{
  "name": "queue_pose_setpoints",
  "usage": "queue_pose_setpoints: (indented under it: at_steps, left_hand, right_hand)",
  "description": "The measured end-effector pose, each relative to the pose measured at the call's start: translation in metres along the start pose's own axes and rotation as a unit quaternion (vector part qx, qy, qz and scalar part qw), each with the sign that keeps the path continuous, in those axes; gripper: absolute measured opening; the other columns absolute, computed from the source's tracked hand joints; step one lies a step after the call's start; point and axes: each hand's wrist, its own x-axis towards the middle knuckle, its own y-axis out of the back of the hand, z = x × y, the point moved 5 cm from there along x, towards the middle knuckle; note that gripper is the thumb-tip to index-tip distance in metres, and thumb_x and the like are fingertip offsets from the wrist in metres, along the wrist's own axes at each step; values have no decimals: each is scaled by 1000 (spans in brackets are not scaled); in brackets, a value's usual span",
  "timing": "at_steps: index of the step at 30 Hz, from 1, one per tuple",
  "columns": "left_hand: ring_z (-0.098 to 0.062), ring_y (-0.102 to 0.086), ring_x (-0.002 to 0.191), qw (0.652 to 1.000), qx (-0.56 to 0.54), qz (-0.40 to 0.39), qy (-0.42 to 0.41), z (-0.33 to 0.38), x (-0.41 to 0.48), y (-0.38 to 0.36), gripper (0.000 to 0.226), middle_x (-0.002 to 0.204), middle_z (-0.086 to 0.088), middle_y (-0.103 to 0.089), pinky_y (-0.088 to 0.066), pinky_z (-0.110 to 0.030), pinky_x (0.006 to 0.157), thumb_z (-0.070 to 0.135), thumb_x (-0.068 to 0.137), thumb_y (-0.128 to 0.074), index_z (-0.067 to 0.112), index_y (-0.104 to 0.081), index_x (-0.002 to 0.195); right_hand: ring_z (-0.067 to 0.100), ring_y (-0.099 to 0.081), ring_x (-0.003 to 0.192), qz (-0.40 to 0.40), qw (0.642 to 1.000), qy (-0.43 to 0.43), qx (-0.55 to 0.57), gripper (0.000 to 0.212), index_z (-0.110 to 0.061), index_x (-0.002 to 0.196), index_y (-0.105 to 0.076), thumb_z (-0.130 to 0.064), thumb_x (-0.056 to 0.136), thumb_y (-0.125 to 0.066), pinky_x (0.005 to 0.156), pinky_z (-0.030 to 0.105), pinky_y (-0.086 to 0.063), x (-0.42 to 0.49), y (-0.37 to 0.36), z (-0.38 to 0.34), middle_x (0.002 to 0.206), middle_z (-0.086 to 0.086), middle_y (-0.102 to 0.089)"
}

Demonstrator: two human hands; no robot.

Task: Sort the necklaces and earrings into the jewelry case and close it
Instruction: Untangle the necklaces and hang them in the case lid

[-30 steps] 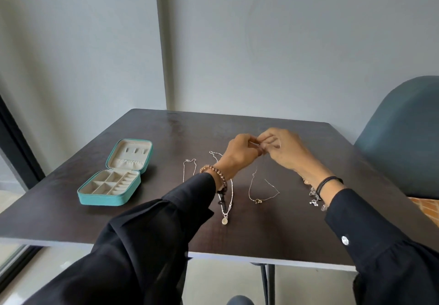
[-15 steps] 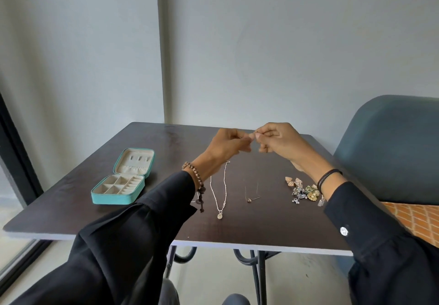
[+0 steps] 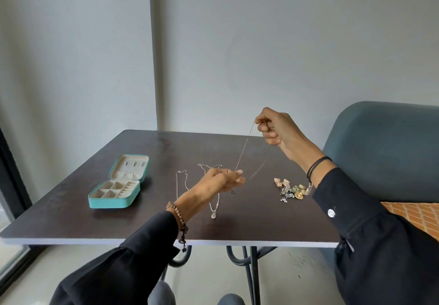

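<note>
Tangling looks the main risk: the left hand (image 3: 223, 181) pinches the low end of a thin chain (image 3: 244, 149), small ring pendant (image 3: 233, 193) dangling near the worktop (image 3: 71, 216), and slack could snag the two necklaces (image 3: 213, 200) lying just left. Earrings (image 3: 291, 189) sit heaped right, uncountable. Farther, the right hand (image 3: 275, 126) grips its top. One open jewelry case (image 3: 116, 186) waits far left

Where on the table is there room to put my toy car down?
The far table behind the case and necklaces is bare, as is the near edge in front of the case. It is crowded from the necklaces to the earrings, under both hands.
</note>
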Motion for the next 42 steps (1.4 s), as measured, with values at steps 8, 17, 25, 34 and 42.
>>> queue_pose_setpoints:
  at_steps: [8, 17, 25, 34, 42]
  left_hand:
    - [-22, -74, 96, 999, -34, -23, 5, -15, -17, -11, 27, 102, -15, -74, -60, -28, 83, 26, 100, -59, 1, -67, 97]
    - [-15, -76, 78, 998, -49, 23, 13, -28, -24, -9, 16, 92, -10, -75, -60, -24, 70, 17, 100, -60, 3, -68, 99]
    - [-15, -73, 66, 996, -2, 77, 44, -42, -22, -8, 14, 84, -12, -74, -57, -22, 56, 13, 99, -62, 0, -66, 95]
    - [-19, -71, 66, 990, 89, 106, 11, -44, -28, -19, 19, 83, -16, -74, -54, -25, 54, 15, 89, -74, 2, -65, 100]
    - [-1, -63, 57, 910, 397, 88, -80, -26, -30, -33, 13, 81, 16, -75, -54, -27, 74, 38, 94, -65, 33, -62, 106]
  right_hand:
    - [10, -24, 45, 14, 998, -19, 63, 11, -13, 82, -56, -22, 88, -55, 37, 21, -17, 3, 12, 6, 59, -3, -45]
    - [9, -26, 43, 27, 996, -25, 80, 17, -15, 83, -56, -28, 91, -63, 38, 20, -18, 10, 18, 12, 58, -5, -47]
    - [9, -29, 45, 51, 997, 6, -52, 17, -13, 85, -69, -28, 92, -65, 41, 18, -22, 20, 21, 16, 61, -6, -47]
    - [13, -35, 54, 52, 989, 11, -140, 14, -15, 83, -68, -26, 87, -62, 49, 22, -28, 42, 16, 42, 70, -3, -52]
    - [8, -50, 66, 43, 973, 18, -228, 14, -17, 84, -67, -24, 91, -57, 61, 24, -37, 75, 11, 76, 78, -6, -64]
